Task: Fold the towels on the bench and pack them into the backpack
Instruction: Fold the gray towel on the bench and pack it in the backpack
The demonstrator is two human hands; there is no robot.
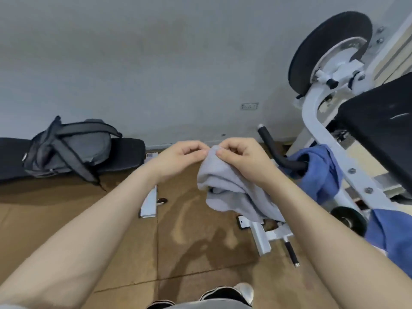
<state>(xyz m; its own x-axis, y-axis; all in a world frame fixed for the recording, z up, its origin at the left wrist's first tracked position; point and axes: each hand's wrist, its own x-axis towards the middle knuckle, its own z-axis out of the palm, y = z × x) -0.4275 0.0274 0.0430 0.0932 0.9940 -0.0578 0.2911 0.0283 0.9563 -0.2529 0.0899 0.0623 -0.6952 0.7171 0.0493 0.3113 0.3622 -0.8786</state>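
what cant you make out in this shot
Head view:
- Backpack: its opening is out of sight, so open or zipped is unclear.
- Grey towel: bunched, and its far side is hidden behind the right hand.
- Blue towel: cut off by the right edge.

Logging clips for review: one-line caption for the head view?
Both hands pinch a grey towel in mid-air; backpack waits on the bench.

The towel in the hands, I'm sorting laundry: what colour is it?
Light grey, plain; the head view shows the towel pinched by both hands.
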